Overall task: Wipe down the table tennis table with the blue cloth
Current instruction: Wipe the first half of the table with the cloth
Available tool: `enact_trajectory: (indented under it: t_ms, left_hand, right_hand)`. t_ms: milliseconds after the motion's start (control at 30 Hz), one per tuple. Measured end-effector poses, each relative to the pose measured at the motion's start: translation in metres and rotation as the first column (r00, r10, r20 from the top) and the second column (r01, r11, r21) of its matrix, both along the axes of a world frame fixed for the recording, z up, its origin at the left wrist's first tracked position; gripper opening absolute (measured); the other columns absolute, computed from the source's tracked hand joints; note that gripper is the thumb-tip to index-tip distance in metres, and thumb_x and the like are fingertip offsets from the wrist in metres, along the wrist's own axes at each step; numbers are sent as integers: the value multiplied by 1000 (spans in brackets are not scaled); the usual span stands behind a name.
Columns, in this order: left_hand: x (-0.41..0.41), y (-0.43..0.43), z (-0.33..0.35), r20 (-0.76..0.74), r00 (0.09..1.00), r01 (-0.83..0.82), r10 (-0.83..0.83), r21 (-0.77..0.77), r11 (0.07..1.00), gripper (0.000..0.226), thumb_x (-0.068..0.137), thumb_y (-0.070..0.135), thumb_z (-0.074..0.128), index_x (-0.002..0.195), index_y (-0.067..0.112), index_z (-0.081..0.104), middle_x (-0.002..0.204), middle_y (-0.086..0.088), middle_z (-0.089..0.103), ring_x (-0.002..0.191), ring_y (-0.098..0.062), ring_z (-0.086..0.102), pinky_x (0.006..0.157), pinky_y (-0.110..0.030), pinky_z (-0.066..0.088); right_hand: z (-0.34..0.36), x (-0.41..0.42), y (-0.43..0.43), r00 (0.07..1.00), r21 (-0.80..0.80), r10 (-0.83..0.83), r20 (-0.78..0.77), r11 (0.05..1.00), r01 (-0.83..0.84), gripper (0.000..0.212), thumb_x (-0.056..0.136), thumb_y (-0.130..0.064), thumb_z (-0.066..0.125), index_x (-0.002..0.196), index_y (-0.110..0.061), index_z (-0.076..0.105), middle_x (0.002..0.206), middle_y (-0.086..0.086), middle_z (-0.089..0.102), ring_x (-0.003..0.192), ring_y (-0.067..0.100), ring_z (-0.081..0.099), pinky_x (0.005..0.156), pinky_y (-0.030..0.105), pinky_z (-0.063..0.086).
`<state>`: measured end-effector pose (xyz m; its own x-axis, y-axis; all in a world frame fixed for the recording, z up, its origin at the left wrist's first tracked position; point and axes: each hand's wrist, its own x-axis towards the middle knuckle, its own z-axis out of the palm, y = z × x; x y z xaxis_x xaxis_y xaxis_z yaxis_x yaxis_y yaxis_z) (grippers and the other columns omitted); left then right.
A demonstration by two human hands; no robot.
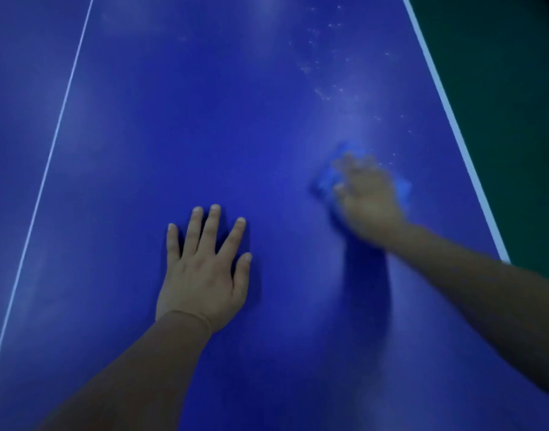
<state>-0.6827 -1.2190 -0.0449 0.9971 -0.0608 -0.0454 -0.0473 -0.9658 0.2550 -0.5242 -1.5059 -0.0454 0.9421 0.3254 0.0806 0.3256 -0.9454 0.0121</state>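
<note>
The blue table tennis table (223, 126) fills the view. My left hand (204, 269) lies flat on it, palm down, fingers spread and straight. My right hand (368, 197) is blurred by motion and presses on the blue cloth (324, 178), which is bunched under the palm and shows at the hand's left and right sides. How the right fingers lie on the cloth is too blurred to tell. Pale specks and smears (335, 94) mark the tabletop beyond the cloth.
A thin white centre line (58, 129) runs up the left part of the table. A white border line (453, 119) marks the right edge, with green floor (515, 88) beyond it.
</note>
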Motion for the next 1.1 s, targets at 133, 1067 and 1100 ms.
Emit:
enact_trajectory:
  t_ms: [133, 1067, 1100]
  left_hand:
    - [1, -2, 3, -15, 1000, -14, 15, 21, 1000, 62, 101, 53, 17, 158, 31, 27, 167, -9, 17, 155, -30, 6, 123, -59, 1]
    - [42, -114, 2, -17, 988, -150, 151, 10, 989, 70, 97, 50, 18, 158, 16, 28, 167, -3, 15, 156, -20, 4, 124, -55, 5]
    - [41, -113, 0, -7, 989, -150, 150, 11, 989, 70, 97, 49, 20, 158, 15, 30, 167, -4, 18, 155, -21, 7, 123, -56, 7]
  right_hand:
    - [17, 37, -85, 750, 68, -650, -122, 748, 660, 64, 104, -50, 14, 157, -19, 30, 166, 7, 21, 150, 41, 18, 120, 59, 16]
    - [9, -43, -47, 993, 105, 74, -91, 992, -64, 59, 100, -48, 29, 152, -24, 41, 163, 3, 31, 149, 42, 25, 114, 65, 24]
    - [8, -68, -45, 949, 97, 290, -125, 955, -279, 58, 99, -48, 32, 151, -26, 44, 162, 1, 34, 149, 40, 26, 115, 65, 23]
